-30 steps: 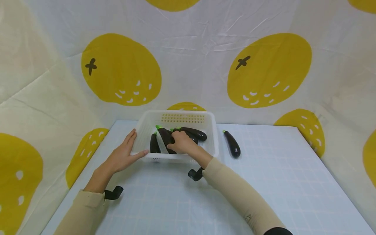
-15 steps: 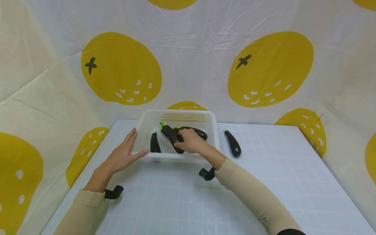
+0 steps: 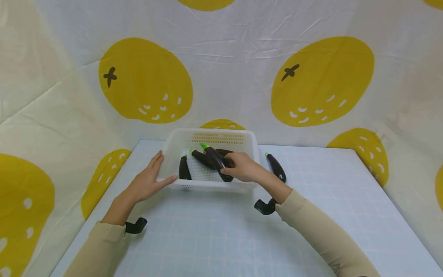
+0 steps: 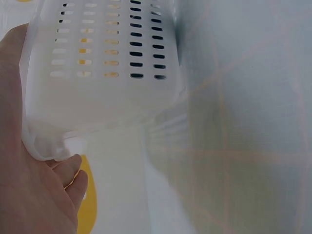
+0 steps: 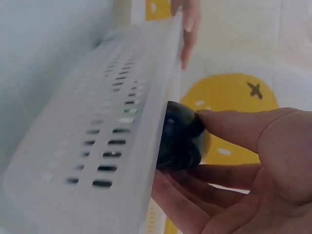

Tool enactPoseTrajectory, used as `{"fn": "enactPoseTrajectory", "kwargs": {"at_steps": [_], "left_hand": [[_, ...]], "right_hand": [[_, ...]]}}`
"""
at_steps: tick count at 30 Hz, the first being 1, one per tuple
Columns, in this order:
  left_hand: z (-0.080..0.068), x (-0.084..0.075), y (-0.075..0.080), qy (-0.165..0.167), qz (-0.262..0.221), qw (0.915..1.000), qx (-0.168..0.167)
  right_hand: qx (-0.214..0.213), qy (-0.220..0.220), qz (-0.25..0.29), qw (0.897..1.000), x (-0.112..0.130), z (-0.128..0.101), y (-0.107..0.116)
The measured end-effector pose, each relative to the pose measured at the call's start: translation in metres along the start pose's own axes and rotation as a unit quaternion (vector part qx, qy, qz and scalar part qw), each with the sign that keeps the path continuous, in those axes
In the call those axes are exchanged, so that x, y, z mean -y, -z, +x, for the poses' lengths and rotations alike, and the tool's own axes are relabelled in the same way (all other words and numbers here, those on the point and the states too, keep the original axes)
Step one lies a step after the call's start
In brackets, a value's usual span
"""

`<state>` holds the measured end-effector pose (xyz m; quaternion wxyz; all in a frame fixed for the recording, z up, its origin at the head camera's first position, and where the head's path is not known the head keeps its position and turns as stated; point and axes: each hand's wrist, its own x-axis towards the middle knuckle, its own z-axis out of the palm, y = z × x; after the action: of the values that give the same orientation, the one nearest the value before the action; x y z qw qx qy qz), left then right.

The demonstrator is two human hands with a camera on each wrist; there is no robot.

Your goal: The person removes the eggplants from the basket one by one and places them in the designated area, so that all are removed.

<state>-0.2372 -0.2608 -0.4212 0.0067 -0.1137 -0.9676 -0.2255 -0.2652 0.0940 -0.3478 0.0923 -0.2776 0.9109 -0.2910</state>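
Note:
A white perforated basket stands at the far middle of the table. My left hand rests against its near left corner, fingers straight along the side wall, thumb on the front. My right hand is over the basket's right half and grips a dark purple eggplant, which is tilted with its green stem up and away. Seen from the right wrist, the fingers wrap the eggplant's blunt end beside the basket's rim. Two more eggplants lie in the basket; another is partly hidden behind my hand.
One eggplant lies on the pale blue checked table, just right of the basket. A white cloth with yellow orange prints walls in the table at the back and both sides.
My right hand has lifted the eggplant and carried it rightward across the basket, its stem end rising. The left hand and basket have stayed put.

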Motion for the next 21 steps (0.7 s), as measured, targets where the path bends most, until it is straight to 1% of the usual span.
{"fn": "enactPoseTrajectory", "kwargs": {"at_steps": [8, 15, 21], "left_hand": [[0.0, 0.001, -0.001, -0.002, -0.002, 1.0, 0.0], [0.0, 0.001, -0.002, 0.0, -0.003, 1.0, -0.001], [-0.001, 0.001, -0.002, 0.003, -0.006, 1.0, -0.002]], "right_hand": [[-0.002, 0.001, 0.008, 1.0, -0.017, -0.017, 0.011], [0.006, -0.016, 0.03, 0.999, -0.023, -0.034, 0.029], [-0.004, -0.027, 0.023, 0.999, -0.031, -0.047, 0.044]]}}
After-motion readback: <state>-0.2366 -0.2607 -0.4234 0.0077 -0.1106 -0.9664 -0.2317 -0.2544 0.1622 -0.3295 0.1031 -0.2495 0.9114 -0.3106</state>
